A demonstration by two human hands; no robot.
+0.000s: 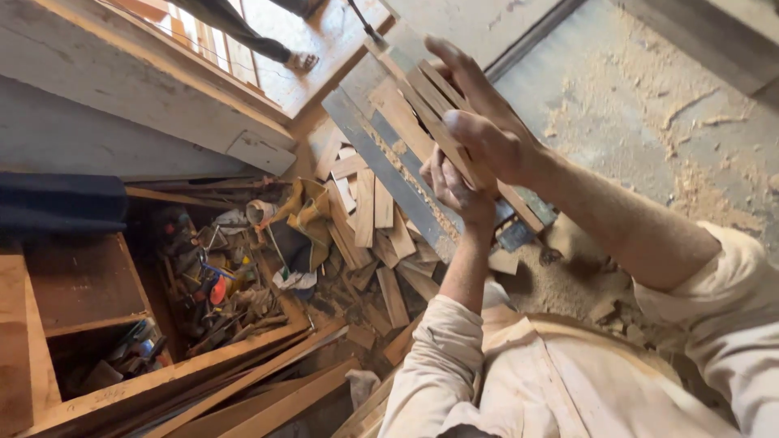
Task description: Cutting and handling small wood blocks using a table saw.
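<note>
- Head view: the right hand [479,134] wraps over a bundle of thin wood slats [434,105], fingers spread along the top, thumb side clamped on the stack.
- The left hand [453,185] comes up from below and closes on the near end of the same slats, so both hands are holding them.
- The slats lie angled, far-left end up, just over a long grey metal rail [381,166] of what looks like a saw table; whether they rest on it I cannot tell.
- Sawdust [649,105] covers the table to the right; it could let the wood slip, so a firm, even squeeze seems wise.
- To do this well, I judge the ends should be kept flush, the stack square to the rail, and fingertips clear of any blade, which is not visible here.
- Offcuts [377,235] pile on the floor below the rail.
- A tool box [215,276] sits further left.
- Another person's foot [302,61] shows at the far doorway, well apart.
</note>
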